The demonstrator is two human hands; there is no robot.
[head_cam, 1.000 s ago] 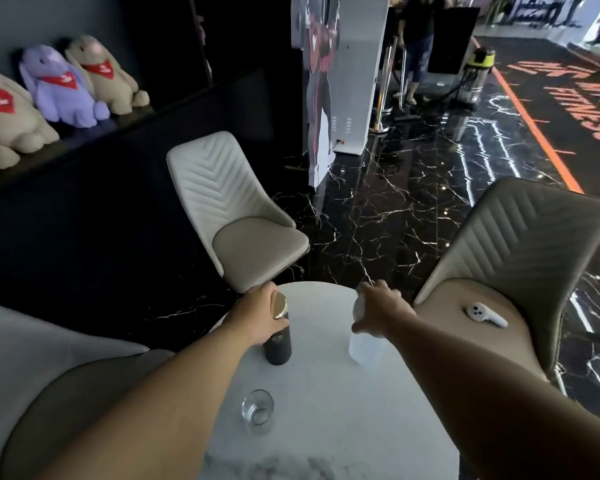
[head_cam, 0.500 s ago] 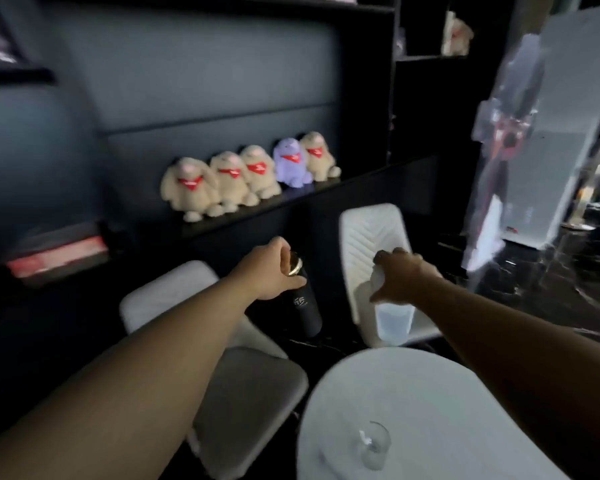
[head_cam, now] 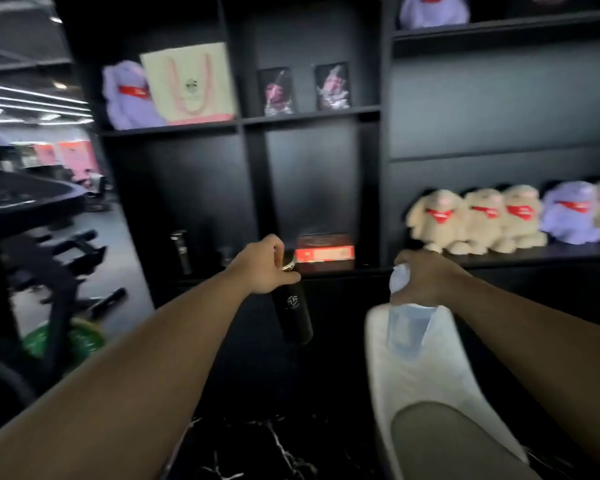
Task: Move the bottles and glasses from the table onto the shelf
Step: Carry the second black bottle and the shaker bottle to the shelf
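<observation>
Left hand [head_cam: 262, 266] wrapped around the gold cap of the black bottle [head_cam: 293, 315], which hangs tilted in air before the black shelf [head_cam: 312, 117]. Right hand [head_cam: 421, 280] grips the clear bottle [head_cam: 407, 329] by its top, above a white chair [head_cam: 426, 386].

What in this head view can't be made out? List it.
- Black bottle cap: mostly covered by the left hand.
- Clear bottle top: hidden inside the right hand; its base merges with the white chair behind.
- Dark items on the shelf near the red box: too dim and blurred to identify.
- Table: out of frame.
</observation>
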